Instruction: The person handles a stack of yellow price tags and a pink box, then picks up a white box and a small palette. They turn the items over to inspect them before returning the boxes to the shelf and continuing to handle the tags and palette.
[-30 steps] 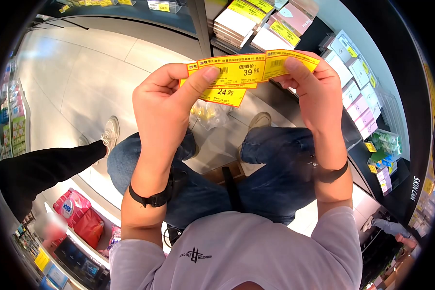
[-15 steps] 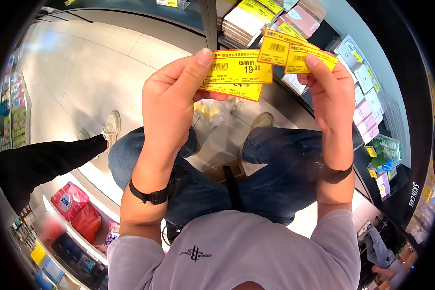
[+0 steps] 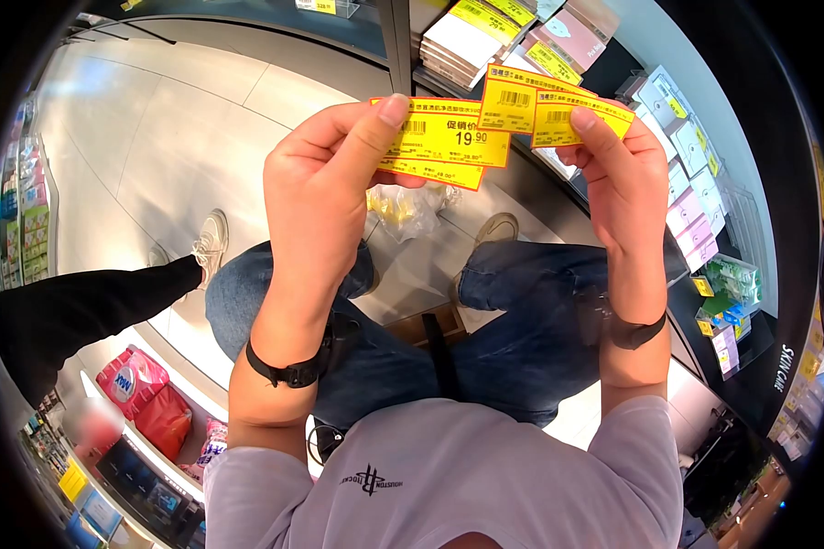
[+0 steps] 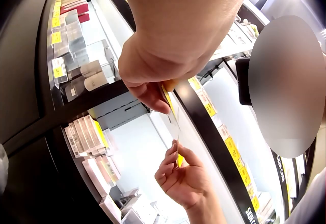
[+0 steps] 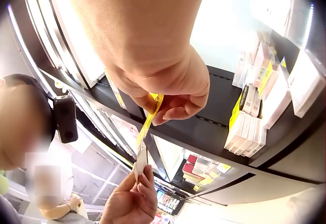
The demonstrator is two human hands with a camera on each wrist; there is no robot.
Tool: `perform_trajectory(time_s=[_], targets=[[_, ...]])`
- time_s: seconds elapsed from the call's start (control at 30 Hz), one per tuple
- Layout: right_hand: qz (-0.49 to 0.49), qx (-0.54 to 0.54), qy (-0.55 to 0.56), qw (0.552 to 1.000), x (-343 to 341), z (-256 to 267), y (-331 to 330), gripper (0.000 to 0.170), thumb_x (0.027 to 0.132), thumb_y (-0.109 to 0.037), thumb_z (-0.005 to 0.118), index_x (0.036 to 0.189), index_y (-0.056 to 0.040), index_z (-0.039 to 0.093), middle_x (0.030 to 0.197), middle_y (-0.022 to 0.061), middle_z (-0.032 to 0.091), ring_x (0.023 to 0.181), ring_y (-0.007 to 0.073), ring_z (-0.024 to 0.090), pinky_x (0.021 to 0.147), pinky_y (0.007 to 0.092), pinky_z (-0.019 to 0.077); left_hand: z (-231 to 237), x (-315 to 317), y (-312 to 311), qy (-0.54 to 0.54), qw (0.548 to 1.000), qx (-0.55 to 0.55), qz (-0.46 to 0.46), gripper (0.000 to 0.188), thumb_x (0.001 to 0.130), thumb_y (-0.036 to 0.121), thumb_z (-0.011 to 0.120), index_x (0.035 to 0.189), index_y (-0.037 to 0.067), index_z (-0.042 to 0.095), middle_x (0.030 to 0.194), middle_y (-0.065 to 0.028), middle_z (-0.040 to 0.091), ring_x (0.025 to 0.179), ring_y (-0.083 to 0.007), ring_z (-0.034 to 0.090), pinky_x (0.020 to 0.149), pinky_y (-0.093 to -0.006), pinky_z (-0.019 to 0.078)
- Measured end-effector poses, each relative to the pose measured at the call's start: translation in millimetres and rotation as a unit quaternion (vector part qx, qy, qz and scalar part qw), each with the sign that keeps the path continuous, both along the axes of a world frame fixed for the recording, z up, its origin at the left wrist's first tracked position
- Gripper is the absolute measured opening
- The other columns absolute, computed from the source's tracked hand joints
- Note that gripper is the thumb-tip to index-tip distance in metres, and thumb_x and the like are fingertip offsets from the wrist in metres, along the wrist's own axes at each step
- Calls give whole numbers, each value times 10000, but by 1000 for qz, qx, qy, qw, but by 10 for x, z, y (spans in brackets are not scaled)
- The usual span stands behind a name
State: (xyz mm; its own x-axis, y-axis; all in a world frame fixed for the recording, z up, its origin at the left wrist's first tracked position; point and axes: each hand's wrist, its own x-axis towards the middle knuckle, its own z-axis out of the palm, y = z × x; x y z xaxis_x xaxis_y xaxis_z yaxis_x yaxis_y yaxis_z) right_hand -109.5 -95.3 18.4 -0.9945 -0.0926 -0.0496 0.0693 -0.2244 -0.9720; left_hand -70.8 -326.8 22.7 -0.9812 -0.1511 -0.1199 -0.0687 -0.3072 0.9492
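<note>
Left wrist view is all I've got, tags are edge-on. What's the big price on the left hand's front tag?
Observer: The head view reads 19.90 on the front tag that the left hand pinches.
Operator: How many in the right hand?
Observer: At least two: the right hand holds overlapping yellow tags, fanned apart in the head view.
Operator: Anyone else near?
Observer: Yes, a black-trousered leg comes in from the left side of the head view; the tag holder wears blue jeans.
</note>
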Motion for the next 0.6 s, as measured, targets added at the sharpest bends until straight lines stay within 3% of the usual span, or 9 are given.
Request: perform_trajectory(time_s=[0.47,0.6], targets=[[8,17,8,1000,18,3,-23,209,887,-126,696,1024,29,666,940,100,707,738,116,643,669,227,500,59,10,41,10,999,-35,13,205,909,97,665,1003,-85,662,868,-154,703,738,-158,690,613,-246,580],[6,63,21,998,64,-1,-84,191,890,-116,695,1009,33,682,934,101,714,745,113,657,680,222,521,44,13,102,98,991,-87,27,197,919,60,638,1073,-63,652,895,-152,698,742,-160,682,618,-257,579]])
